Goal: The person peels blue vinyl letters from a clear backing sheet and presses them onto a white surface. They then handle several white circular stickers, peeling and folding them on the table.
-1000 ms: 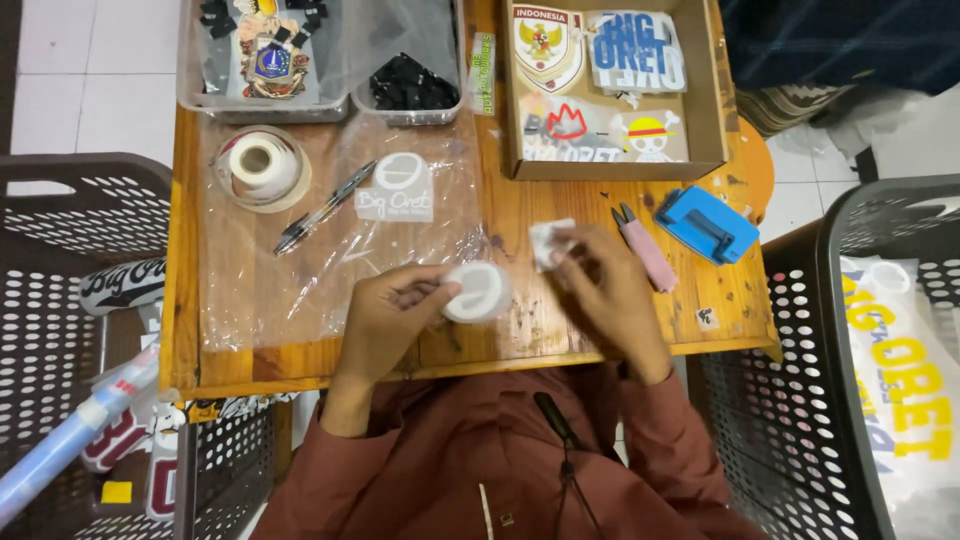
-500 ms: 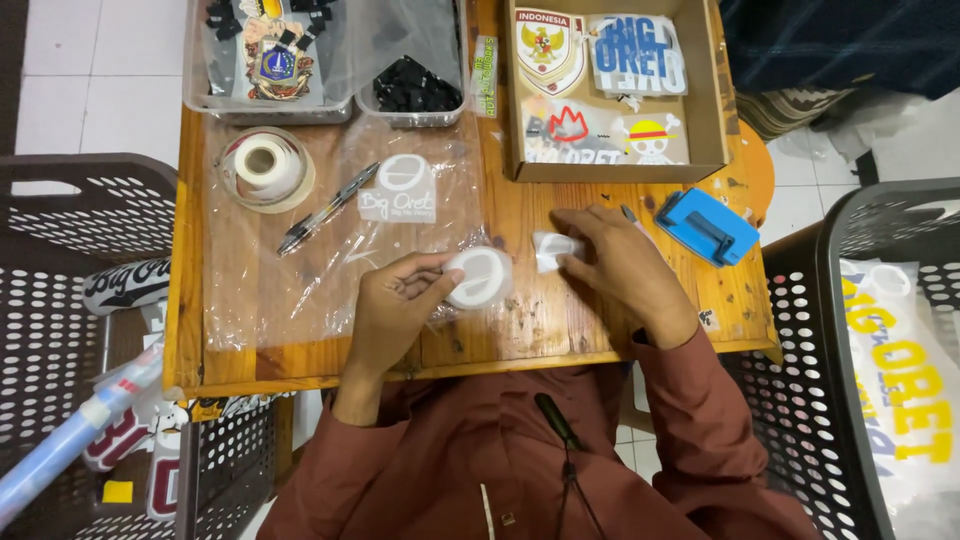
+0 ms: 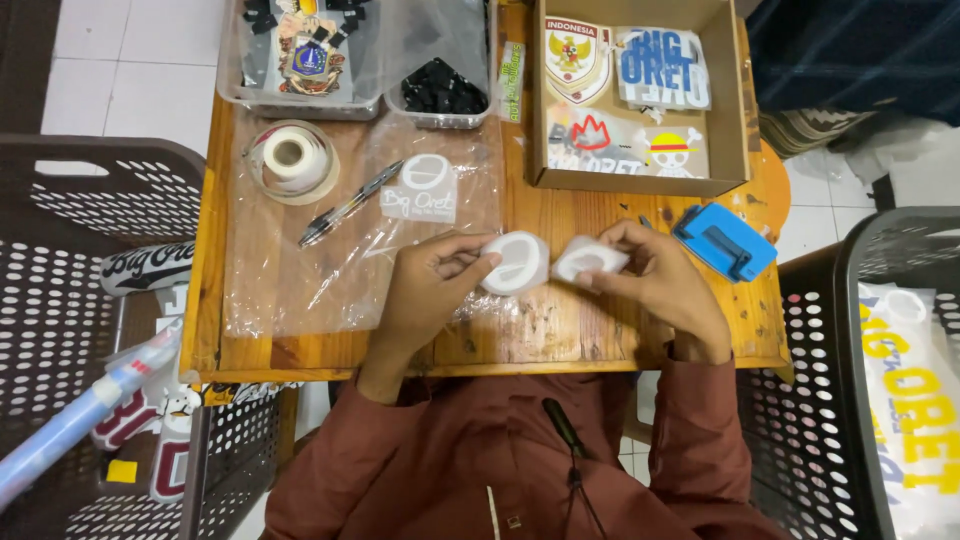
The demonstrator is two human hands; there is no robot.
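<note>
My left hand (image 3: 432,280) pinches a white oval sticker (image 3: 516,262) above the middle of a small wooden table (image 3: 560,330). Just to the right of it, my right hand (image 3: 660,280) grips a second white piece of sticker or backing (image 3: 588,258). The two white pieces almost touch each other. A clear plastic sleeve (image 3: 300,260) lies flat under and left of my left hand, with a white logo sticker (image 3: 420,190) and a pen (image 3: 350,203) on it.
A tape roll (image 3: 290,158) sits at the back left, a blue hole punch (image 3: 724,240) at the right. A cardboard box (image 3: 540,120) of stickers and two clear trays (image 3: 300,100) line the far edge. Dark perforated baskets (image 3: 60,330) flank the table on both sides.
Both hands have moved slightly away from my body and to the right. The right hand's white piece now sits close beside the oval sticker.
</note>
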